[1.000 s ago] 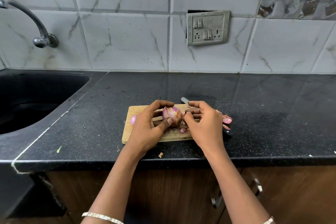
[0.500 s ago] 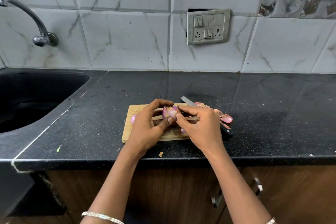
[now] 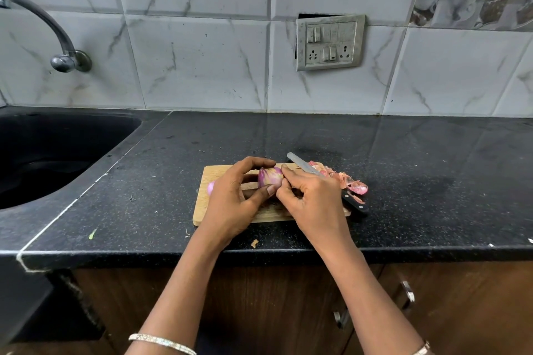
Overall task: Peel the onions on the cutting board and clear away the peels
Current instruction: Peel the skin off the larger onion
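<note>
A purple onion (image 3: 270, 177) is held over the middle of the wooden cutting board (image 3: 212, 212); whether it touches the wood cannot be told. It is gripped by the left hand (image 3: 230, 204), whose fingers (image 3: 253, 163) are curled over its far side while the thumb is pressed against its near lower edge. From the other side it is pinched by the right hand (image 3: 311, 199), with the forefinger laid on its top right and the remaining fingers curled in toward the palm. A second onion (image 3: 211, 187) is seen on the board, mostly hidden behind the left hand. A knife (image 3: 301, 166) is laid slantwise across the board's right end, its black handle past the edge, and a heap of peels (image 3: 347, 180) is piled just beside the blade. A small scrap (image 3: 254, 243) is left on the black countertop (image 3: 418, 181) near its front edge. A dark sink (image 3: 57, 130) is set at the left under a wall tap (image 3: 62, 46).
</note>
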`<state>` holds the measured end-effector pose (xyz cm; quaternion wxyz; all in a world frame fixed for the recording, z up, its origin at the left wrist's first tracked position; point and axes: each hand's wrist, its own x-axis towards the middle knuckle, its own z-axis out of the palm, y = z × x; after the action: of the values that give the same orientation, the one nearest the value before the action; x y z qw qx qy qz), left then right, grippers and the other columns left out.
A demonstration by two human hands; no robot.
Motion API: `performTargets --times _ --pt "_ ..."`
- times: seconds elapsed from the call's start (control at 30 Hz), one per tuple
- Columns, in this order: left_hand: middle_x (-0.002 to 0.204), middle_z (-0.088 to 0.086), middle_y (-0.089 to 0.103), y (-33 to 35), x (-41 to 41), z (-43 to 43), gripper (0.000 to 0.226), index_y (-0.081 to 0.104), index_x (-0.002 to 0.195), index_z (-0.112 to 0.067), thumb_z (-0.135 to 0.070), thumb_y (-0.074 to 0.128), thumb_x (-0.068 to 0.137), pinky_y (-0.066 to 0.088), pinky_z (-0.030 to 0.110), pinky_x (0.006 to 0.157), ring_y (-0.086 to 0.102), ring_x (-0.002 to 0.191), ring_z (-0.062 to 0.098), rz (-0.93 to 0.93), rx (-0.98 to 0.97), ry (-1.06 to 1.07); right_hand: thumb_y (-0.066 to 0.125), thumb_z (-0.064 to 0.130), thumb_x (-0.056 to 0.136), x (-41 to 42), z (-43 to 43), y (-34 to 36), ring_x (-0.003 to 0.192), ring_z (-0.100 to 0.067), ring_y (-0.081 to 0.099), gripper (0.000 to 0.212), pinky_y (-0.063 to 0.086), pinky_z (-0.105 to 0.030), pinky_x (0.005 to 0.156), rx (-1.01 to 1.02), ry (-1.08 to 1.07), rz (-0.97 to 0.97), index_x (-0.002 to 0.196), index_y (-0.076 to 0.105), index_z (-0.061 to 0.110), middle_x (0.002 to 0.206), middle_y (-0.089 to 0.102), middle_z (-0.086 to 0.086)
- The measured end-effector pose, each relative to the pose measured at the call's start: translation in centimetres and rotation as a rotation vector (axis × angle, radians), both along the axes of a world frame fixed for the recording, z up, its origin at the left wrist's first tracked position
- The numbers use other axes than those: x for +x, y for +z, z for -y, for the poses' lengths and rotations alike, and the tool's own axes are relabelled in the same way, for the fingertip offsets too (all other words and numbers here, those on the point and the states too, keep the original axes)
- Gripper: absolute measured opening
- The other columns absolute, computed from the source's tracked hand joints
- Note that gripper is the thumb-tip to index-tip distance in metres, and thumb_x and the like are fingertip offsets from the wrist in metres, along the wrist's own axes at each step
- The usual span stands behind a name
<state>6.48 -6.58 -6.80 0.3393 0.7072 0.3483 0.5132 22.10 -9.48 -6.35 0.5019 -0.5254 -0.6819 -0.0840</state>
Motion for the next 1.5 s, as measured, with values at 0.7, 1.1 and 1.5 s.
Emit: performTargets --times 0.7,1.1,1.5 --pt "0.117 -0.007 0.07 0.1 0.2 0.1 0.036 0.067 0.117 -0.021 -0.002 0.074 0.087 0.06 0.037 0.089 0.067 0.107 0.008 0.038 -0.036 0.012 0.068 0.01 0.084 0.7 0.1 0.2 0.067 -0.007 0.068 0.011 0.058 -0.031 0.073 -0.091 -0.071 -0.246 0.087 0.078 0.013 0.069 0.073 0.005" --pt "0.116 -0.008 0.071 0.3 0.2 0.3 0.033 0.066 0.117 -0.02 -0.005 0.074 0.088 0.059 0.032 0.089 0.067 0.107 0.006 0.039 -0.027 0.0 0.075 0.013 0.085 0.8 0.4 0.9 0.093 0.002 0.068 0.016 0.043 -0.004 0.084 -0.122 0.115 -0.273 0.097 0.081 0.02 0.096 0.076 0.013" --pt "0.119 -0.004 0.069 0.4 0.2 0.4 0.033 0.066 0.117 -0.015 0.0 0.074 0.088 0.057 0.021 0.082 0.066 0.108 0.005 0.063 -0.044 -0.04 0.078 0.004 0.082 0.7 0.5 0.8 0.078 0.006 0.069 0.013 0.05 -0.008 0.069 -0.034 0.131 -0.296 0.091 0.082 0.012 0.08 0.074 0.017"
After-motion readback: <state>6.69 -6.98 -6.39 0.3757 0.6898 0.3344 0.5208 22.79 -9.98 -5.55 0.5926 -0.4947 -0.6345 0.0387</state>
